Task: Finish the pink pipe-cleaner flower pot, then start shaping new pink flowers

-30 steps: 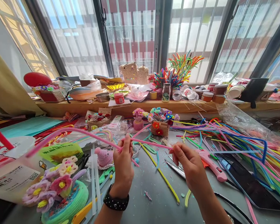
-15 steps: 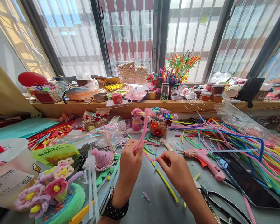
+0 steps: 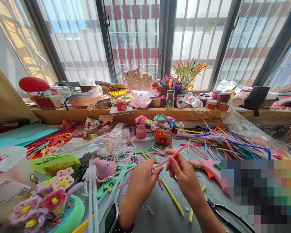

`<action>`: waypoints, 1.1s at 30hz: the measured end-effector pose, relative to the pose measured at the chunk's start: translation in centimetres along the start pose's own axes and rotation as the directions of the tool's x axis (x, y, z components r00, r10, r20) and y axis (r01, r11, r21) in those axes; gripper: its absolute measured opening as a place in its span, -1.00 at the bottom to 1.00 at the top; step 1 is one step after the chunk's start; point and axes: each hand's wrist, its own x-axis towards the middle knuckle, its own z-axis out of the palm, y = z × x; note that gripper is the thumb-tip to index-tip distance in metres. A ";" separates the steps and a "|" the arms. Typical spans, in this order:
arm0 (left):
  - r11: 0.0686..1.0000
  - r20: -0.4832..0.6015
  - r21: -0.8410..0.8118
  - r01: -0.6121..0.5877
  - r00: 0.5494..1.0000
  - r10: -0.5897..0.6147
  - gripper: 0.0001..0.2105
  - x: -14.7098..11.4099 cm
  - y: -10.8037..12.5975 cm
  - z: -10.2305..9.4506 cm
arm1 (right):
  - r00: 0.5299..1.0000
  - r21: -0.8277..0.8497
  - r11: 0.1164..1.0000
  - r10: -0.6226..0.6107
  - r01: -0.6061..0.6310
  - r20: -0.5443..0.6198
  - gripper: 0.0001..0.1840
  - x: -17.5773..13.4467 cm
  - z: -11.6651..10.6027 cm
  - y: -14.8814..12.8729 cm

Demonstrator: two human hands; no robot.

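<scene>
A pink pipe cleaner (image 3: 163, 162) runs between my two hands above the grey table. My left hand (image 3: 142, 183), with a watch at the wrist, is closed on it; a pink end pokes out behind the hand. Thumb and fingers of my right hand (image 3: 184, 176) pinch it farther along, and its other end bends away to the right. A yellow pipe cleaner (image 3: 172, 194) lies on the table below my hands. Beside my right hand is a pink glue gun (image 3: 207, 165).
Clear glue sticks (image 3: 93, 194), a crocheted purple piece (image 3: 104, 168) and fuzzy flowers on a green base (image 3: 72, 210) stand left. Loose pipe cleaners (image 3: 223, 139) pile up right. A black-handled tool (image 3: 228, 210) lies front right. Flower baskets (image 3: 163, 137) stand ahead, below the cluttered sill.
The pink pipe cleaner has swung down from upright to lying across between my hands. My right hand has moved up and nearer to the left one, which has turned over.
</scene>
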 end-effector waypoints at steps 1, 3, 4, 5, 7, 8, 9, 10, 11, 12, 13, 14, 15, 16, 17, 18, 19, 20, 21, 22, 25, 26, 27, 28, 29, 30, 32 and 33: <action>0.998 0.028 -0.037 -0.051 0.998 0.052 -0.65 0.0 0.1 0.1 | 0.999 0.042 0.999 -0.011 0.012 -0.033 -0.60 0.0 -0.1 0.0; 0.978 0.052 -0.148 -0.143 0.987 0.152 -0.66 -0.1 0.4 0.1 | 0.992 0.109 0.993 -0.018 0.032 -0.128 -0.64 0.0 -0.3 -0.1; 0.955 0.060 -0.241 -0.173 0.979 0.193 -0.68 -0.2 0.5 0.0 | 0.981 0.154 0.987 -0.011 0.041 -0.192 -0.66 0.1 -0.5 -0.2; 0.912 0.085 -0.368 -0.182 0.970 0.228 -0.70 -0.2 0.6 -0.2 | 0.965 0.214 0.975 0.005 0.054 -0.264 -0.67 0.1 -0.7 -0.3; 0.742 0.187 -0.661 -0.111 0.934 0.306 -0.74 -0.5 0.7 -0.5 | 0.919 0.367 0.925 0.060 0.095 -0.389 -0.68 0.2 -1.0 -0.4; 0.621 0.247 -0.783 -0.035 0.899 0.362 -0.74 -0.6 0.7 -0.7 | 0.898 0.440 0.891 0.093 0.118 -0.429 -0.68 0.2 -1.1 -0.5; 0.496 0.284 -0.867 0.042 0.860 0.423 -0.73 -0.8 0.7 -0.9 | 0.884 0.500 0.855 0.125 0.134 -0.451 -0.68 0.2 -1.2 -0.6; 0.383 0.294 -0.918 0.104 0.826 0.481 -0.68 -0.9 0.7 -1.1 | 0.879 0.547 0.825 0.149 0.143 -0.454 -0.68 0.3 -1.2 -0.7; 0.287 0.277 -0.948 0.139 0.803 0.528 -0.63 -1.0 0.7 -1.2 | 0.880 0.580 0.802 0.167 0.141 -0.445 -0.70 0.3 -1.2 -0.8; 0.204 0.243 -0.967 0.152 0.793 0.559 -0.63 -1.1 0.6 -1.3 | 0.884 0.606 0.785 0.182 0.133 -0.430 -0.72 0.3 -1.2 -0.8; 0.133 0.203 -0.979 0.155 0.793 0.574 -0.67 -1.2 0.6 -1.4 | 0.888 0.628 0.768 0.198 0.122 -0.415 -0.74 0.4 -1.2 -0.9; 0.071 0.165 -0.986 0.152 0.806 0.569 -0.72 -1.3 0.6 -1.5 | 0.890 0.651 0.751 0.215 0.113 -0.402 -0.77 0.4 -1.2 -0.9; 0.014 0.130 -0.989 0.146 0.827 0.547 -0.72 -1.3 0.6 -1.5 | 0.890 0.674 0.732 0.233 0.105 -0.392 -0.77 0.5 -1.2 -0.9; -0.040 0.096 -0.990 0.136 0.852 0.514 -0.73 -1.3 0.6 -1.5 | 0.890 0.694 0.713 0.248 0.100 -0.382 -0.77 0.5 -1.2 -0.9; -0.086 0.065 -0.989 0.120 0.879 0.473 -0.76 -1.3 0.6 -1.6 | 0.893 0.712 0.696 0.259 0.092 -0.369 -0.75 0.6 -1.2 -0.8; -0.118 0.042 -0.988 0.103 0.902 0.431 -0.83 -1.3 0.7 -1.6 | 0.897 0.723 0.686 0.266 0.083 -0.355 -0.74 0.7 -1.3 -0.8; -0.138 0.021 -0.987 0.082 0.920 0.391 -0.86 -1.2 0.8 -1.6 | 0.900 0.727 0.682 0.268 0.074 -0.343 -0.74 0.7 -1.4 -0.8; -0.146 0.005 -0.987 0.062 0.933 0.361 -0.81 -1.2 0.9 -1.6 | 0.904 0.727 0.683 0.268 0.066 -0.334 -0.75 0.7 -1.4 -0.8; -0.145 -0.002 -0.988 0.048 0.944 0.330 -0.76 -1.0 0.9 -1.5 | 0.906 0.723 0.688 0.266 0.061 -0.329 -0.75 0.7 -1.5 -0.8; -0.137 -0.002 -0.990 0.040 0.956 0.295 -0.75 -0.9 0.9 -1.5 | 0.908 0.716 0.696 0.258 0.061 -0.328 -0.75 0.7 -1.5 -0.8; -0.075 0.012 -0.997 0.021 0.993 0.117 -0.78 -0.3 0.6 -1.2 | 0.934 0.657 0.751 0.190 0.060 -0.303 -0.63 0.4 -1.4 -0.9; -0.038 0.008 -0.999 0.010 0.999 0.047 -0.77 -0.1 0.5 -1.1 | 0.946 0.615 0.786 0.155 0.055 -0.283 -0.60 0.3 -1.2 -0.9; 0.009 -0.005 -1.000 -0.005 1.000 -0.015 -0.76 0.0 0.3 -1.0 | 0.957 0.559 0.828 0.122 0.048 -0.262 -0.59 0.1 -1.0 -0.9; 0.061 -0.022 -0.998 -0.019 0.998 -0.059 -0.76 0.1 0.2 -1.0 | 0.966 0.493 0.869 0.097 0.034 -0.238 -0.60 0.0 -0.8 -0.9; 0.107 -0.038 -0.994 -0.029 0.995 -0.089 -0.76 0.1 0.2 -0.9 | 0.973 0.422 0.906 0.082 0.017 -0.216 -0.61 -0.2 -0.6 -0.9; 0.141 -0.047 -0.989 -0.032 0.993 -0.104 -0.76 0.1 0.1 -0.9 | 0.976 0.353 0.935 0.075 0.002 -0.203 -0.61 -0.3 -0.4 -0.9; 0.165 -0.032 -0.986 -0.014 0.994 -0.105 -0.75 0.0 0.3 -1.0 | 0.980 0.234 0.972 0.062 -0.016 -0.191 -0.57 -0.4 -0.1 -0.8; 0.159 -0.019 -0.987 -0.003 0.995 -0.097 -0.73 0.0 0.4 -1.1 | 0.982 0.180 0.984 0.047 -0.014 -0.183 -0.56 -0.4 0.0 -0.8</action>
